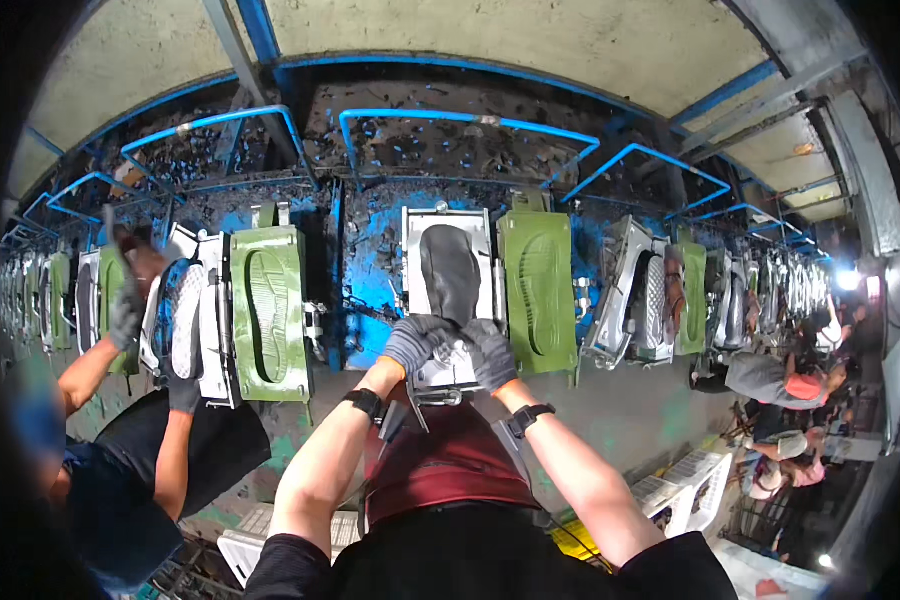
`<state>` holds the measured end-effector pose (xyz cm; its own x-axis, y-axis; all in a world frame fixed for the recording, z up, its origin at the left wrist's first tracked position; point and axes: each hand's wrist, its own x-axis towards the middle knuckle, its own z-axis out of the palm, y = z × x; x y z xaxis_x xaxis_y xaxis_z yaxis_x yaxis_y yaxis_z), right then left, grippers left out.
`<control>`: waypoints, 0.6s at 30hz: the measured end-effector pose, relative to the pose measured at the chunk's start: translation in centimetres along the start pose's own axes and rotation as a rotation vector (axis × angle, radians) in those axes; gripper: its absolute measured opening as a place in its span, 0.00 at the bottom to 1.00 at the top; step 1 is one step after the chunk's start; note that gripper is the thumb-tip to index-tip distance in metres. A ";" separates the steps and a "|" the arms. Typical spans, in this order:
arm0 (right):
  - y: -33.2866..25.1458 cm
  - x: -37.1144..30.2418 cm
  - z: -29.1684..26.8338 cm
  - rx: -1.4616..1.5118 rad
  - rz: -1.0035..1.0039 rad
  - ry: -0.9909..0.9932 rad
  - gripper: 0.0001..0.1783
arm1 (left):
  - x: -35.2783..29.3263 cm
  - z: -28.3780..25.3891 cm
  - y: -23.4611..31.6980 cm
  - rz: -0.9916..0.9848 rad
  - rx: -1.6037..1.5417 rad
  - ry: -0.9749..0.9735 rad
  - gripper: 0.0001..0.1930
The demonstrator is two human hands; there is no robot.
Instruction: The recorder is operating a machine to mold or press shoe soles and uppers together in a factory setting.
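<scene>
A dark grey shoe sole (449, 270) lies lengthwise in an open silver metal mould (410, 255) in front of me. My left hand (417, 343), in a striped grey glove, is closed at the sole's near end. My right hand (489, 354), gloved in grey too, is closed beside it, with the fingertips of both nearly meeting. The sole's near tip is partly hidden by my fingers. Hinged to the right of the mould, the green mould half (540, 290) stands open, showing a sole-shaped hollow. A metal handle (436, 398) juts from the mould's near edge.
At left, a co-worker with gloved hands (127, 315) works at another open mould (215, 310) with a green half (268, 310). More moulds line both sides. Blue rails (470, 117) run behind. A white plastic crate (705, 485) stands at lower right; other people are beyond.
</scene>
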<state>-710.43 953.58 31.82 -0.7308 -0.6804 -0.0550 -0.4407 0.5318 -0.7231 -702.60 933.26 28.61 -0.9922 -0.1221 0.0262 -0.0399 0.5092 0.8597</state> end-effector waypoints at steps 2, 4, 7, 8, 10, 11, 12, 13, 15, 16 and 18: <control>-0.4 1.1 -0.2 0.172 0.106 0.098 0.12 | 0.1 0.9 3.4 -0.532 -0.622 0.050 0.10; -1.1 0.8 0.3 0.786 0.578 0.025 0.12 | -0.8 2.5 4.2 -0.687 -0.817 0.258 0.13; -1.8 1.2 0.9 0.959 0.649 0.081 0.13 | -1.3 3.9 5.6 -0.787 -0.863 0.427 0.12; -1.6 1.3 1.2 0.878 0.647 0.060 0.12 | -1.5 4.4 5.1 -0.789 -0.851 0.438 0.12; 3.1 1.0 2.3 0.605 0.406 0.229 0.13 | 0.1 6.6 5.8 -0.685 -0.956 0.496 0.12; 2.3 0.4 2.4 0.627 0.400 0.204 0.13 | -0.4 6.4 5.7 -0.653 -0.919 0.546 0.14; 1.7 -0.6 2.0 0.669 0.475 0.046 0.13 | -1.7 6.4 5.9 -0.705 -0.837 0.555 0.15; 0.9 -0.5 1.0 0.703 0.541 -0.108 0.13 | -2.1 6.3 6.1 -0.749 -0.758 0.560 0.16; 1.0 -2.2 -0.2 0.463 0.545 -0.225 0.13 | -3.0 4.8 4.6 -0.743 -0.558 0.328 0.17; 2.8 -3.1 0.0 0.054 0.024 -0.201 0.19 | -3.6 4.1 1.6 -0.605 -0.354 0.231 0.17; 3.9 -5.3 -0.4 -0.369 -0.309 -0.253 0.34 | -2.1 1.8 3.0 -0.370 0.558 -0.113 0.20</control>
<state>-708.49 959.42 29.54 -0.4100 -0.9090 -0.0745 -0.8022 0.3983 -0.4448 -700.84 936.58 30.24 -0.9064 -0.2991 -0.2984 -0.4046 0.8180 0.4090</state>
